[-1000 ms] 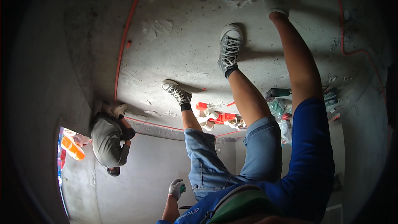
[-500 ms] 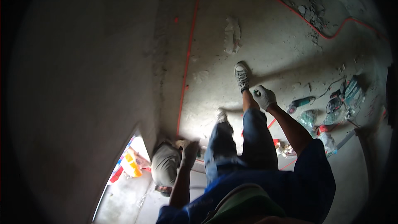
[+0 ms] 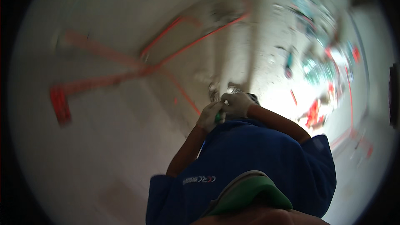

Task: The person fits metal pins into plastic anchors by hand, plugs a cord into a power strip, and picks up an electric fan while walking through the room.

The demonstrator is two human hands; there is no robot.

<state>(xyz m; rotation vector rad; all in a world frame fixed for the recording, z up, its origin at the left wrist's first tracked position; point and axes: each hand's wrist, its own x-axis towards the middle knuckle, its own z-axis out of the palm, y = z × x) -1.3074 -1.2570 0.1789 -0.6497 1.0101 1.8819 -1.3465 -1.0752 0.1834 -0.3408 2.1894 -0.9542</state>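
In front of my blue shirt, both hands meet in light work gloves. My left hand (image 3: pixel 210 116) is curled around a small green object (image 3: pixel 218 117), mostly hidden by the glove, so its kind does not show. Right beside it, touching or nearly so, my right hand (image 3: pixel 237 103) has its fingers drawn together at the left hand's fingertips. Whatever they pinch, if anything, is too small and blurred to make out. Just beyond the hands, my shoes (image 3: pixel 213 91) stand on the concrete floor.
A green-bodied power tool (image 3: pixel 289 62), like an angle grinder, lies ahead to the right. Past it are clear plastic bags (image 3: pixel 318 71) and a red-and-white package (image 3: pixel 315 113). Red conduit (image 3: pixel 196 41) runs over the floor and onto the grey wall at left.
The view has swung rightward, and the crouching person in grey has left it. My hands, wide apart before, have come together in front of my body. My feet now stand close together.
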